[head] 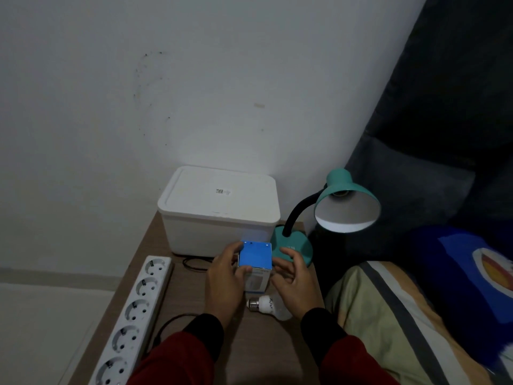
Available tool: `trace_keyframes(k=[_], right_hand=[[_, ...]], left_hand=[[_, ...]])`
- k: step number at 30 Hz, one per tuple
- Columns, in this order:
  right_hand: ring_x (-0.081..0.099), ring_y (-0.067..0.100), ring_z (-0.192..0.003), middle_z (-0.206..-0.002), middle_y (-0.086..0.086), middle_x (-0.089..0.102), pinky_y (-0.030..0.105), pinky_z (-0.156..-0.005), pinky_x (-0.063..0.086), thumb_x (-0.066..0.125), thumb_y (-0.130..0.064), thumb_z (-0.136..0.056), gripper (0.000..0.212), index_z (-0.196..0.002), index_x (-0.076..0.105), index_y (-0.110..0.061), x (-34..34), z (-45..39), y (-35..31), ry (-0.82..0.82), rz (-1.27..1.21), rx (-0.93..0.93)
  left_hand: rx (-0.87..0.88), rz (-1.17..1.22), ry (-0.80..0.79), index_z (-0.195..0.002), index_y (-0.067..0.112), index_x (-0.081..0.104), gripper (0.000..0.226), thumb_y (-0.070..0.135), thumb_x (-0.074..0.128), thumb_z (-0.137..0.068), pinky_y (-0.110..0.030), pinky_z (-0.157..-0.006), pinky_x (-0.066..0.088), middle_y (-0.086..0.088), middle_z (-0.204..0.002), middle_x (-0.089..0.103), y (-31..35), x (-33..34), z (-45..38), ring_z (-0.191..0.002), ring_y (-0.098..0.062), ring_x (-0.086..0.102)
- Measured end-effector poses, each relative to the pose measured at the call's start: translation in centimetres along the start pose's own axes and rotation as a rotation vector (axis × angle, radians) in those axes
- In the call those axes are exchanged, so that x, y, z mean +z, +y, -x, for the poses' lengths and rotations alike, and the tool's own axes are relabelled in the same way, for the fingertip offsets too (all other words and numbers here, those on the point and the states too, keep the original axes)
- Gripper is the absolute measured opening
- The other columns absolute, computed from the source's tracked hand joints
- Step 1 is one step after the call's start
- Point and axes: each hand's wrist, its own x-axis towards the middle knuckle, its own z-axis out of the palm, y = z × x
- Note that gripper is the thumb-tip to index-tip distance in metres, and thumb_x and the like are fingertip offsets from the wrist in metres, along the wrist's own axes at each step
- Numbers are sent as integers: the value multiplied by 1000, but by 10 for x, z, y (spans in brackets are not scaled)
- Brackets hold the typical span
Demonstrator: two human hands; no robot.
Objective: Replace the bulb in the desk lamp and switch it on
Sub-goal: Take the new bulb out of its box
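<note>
The brown wood-grain table (194, 287) carries the work. At its centre stands a small cardboard carton with a bright blue top and pale sides (254, 259), upright. The left hand (226, 282) grips the carton from its 9 o'clock side, thumb curled over the near top edge and fingers (234, 247) wrapped at the far corner. The right hand (293, 282) is at the carton's 3 o'clock side; its fingers are loosely spread and lie against or just beside the carton wall, and whether they grip it cannot be told. At 6 o'clock from the carton a white light bulb with a metal screw base (268, 304) lies on its side on the table, base pointing to 9 o'clock, its globe partly hidden beneath the right hand. At 2 o'clock from the carton stands the teal desk lamp with a black flexible neck (347, 201); its round base is on the table just behind the right hand, its shade is turned toward the camera, and the socket inside holds no bulb. A white lidded plastic storage box (219, 209) sits at 12 o'clock, against the wall. A white multi-socket power strip (133, 315) runs along the table's edge at 8 o'clock. A thin black cable (191, 263) lies between strip and box. A bed with striped bedding (402, 315) adjoins at 3 o'clock.
</note>
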Motion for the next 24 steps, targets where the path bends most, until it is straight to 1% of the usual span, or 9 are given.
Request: trace_keyframes(k=[2, 5, 7, 9, 12, 15, 17, 20, 24], right_hand=[[55, 4, -103, -115, -3, 56, -5, -69, 44, 57, 2, -87, 52, -132, 38, -17, 0, 0, 0, 2, 5, -4], [54, -5, -96, -116, -3, 56, -4, -68, 45, 54, 6, -87, 48, -123, 39, -21, -1, -1, 1, 12, -25, -11], [56, 4, -102, -121, -2, 54, -2, -69, 47, 51, 10, -86, 46, -119, 40, -20, -1, -3, -2, 27, -76, -14], [53, 15, -114, -124, -2, 52, -2, -69, 47, 49, 12, -86, 45, -118, 40, -17, -2, -6, -8, 33, -105, -26], [50, 12, -112, -120, -2, 50, -4, -63, 44, 47, 15, -85, 39, -115, 41, -10, -3, -10, -17, 24, -116, -58], [47, 8, -116, -118, -3, 51, -4, -66, 44, 47, 13, -85, 37, -112, 44, -14, -3, -17, -19, 7, -66, -81], [48, 8, -121, -118, -6, 54, 2, -75, 46, 50, 8, -86, 37, -111, 51, -18, -1, -21, -14, -4, 38, -111], [52, 14, -121, -121, -2, 60, 17, -94, 42, 59, -6, -87, 31, -115, 60, -17, 2, -28, -6, 21, 261, -152], [49, 19, -122, -127, 0, 61, 25, -100, 38, 67, -26, -84, 40, -123, 60, -20, 5, -41, -4, 0, 518, -143]], left_hand=[[9, -3, 0, -125, 26, 54, 46, 13, 66, -83, -16, -80, 43, -3, -122, 60, 0, 1, 1, -101, -5, 52], [27, 7, -10, -126, 28, 53, 47, 11, 65, -84, -16, -81, 45, -2, -124, 59, 0, 1, 1, -100, -4, 52], [54, -4, -14, -127, 31, 51, 52, 9, 66, -83, -20, -85, 48, -3, -121, 60, 0, 2, 0, -102, -8, 54], [70, -28, -33, -132, 35, 44, 59, 10, 66, -83, -22, -86, 49, -2, -120, 58, 1, 1, 0, -101, -6, 52], [148, -50, -103, -142, 40, 29, 70, 11, 61, -86, -23, -86, 46, 0, -118, 56, 1, -6, -2, -101, -7, 50], [331, -84, -194, -145, 43, 17, 77, 14, 59, -88, -34, -101, 45, 6, -141, 45, 1, -14, -9, -122, -12, 47], [424, -233, -248, -147, 42, 11, 81, 17, 61, -88, -37, -108, 41, 3, -152, 32, -5, -17, -15, -132, -15, 40], [450, -367, -278, -145, 47, 1, 87, 26, 62, -87, -30, -97, 46, -2, -137, 35, -11, -22, -25, -116, -15, 47], [363, -324, -444, -135, 53, -10, 89, 31, 62, -87, -21, -86, 42, 1, -103, 39, -8, -27, -37, -90, -9, 43]])
